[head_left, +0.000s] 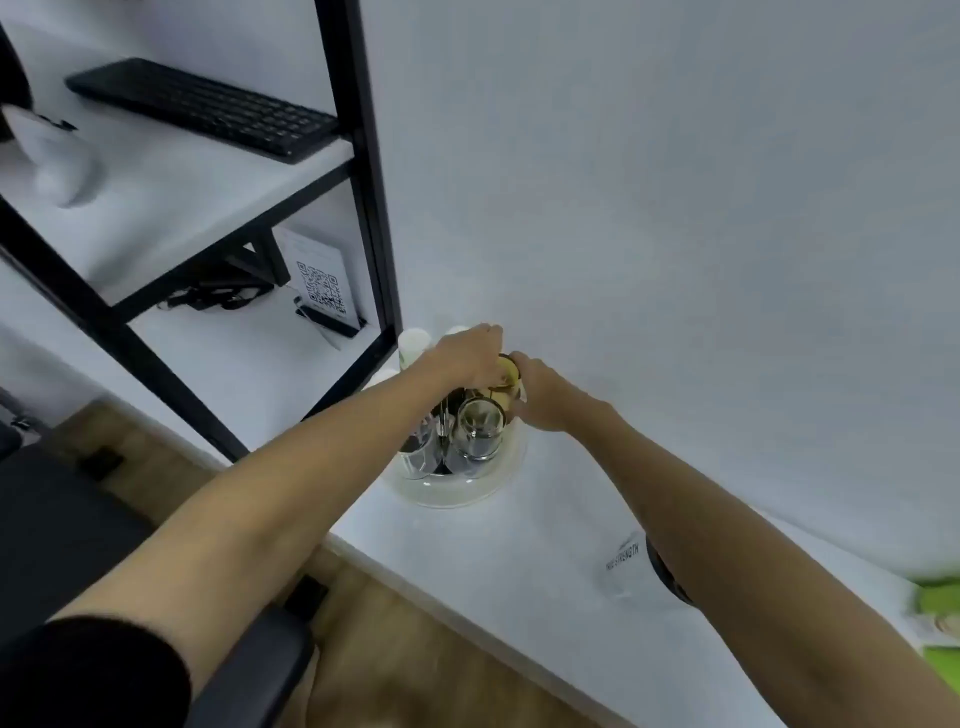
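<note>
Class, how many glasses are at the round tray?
4: an amber glass held between left hand and right hand; a clear glass before it; a left glass and a front glass nearer. Arms may hide others.

This head-worn camera is your only view. It looks forward and steeply down from above the near edge of the white table (519, 561), and that edge runs diagonally from the left towards the lower right. The lens is wide, so straight lines bow near the borders. Your forearms enter from the two bottom corners. Your left hand (467, 358) and right hand (545, 397) meet at arm's length, just left of centre, by a yellowish glass (508, 375) over the round tray (452, 496). The black shelf frame (363, 156) fills the upper left, with the wooden floor (395, 649) below it.
</note>
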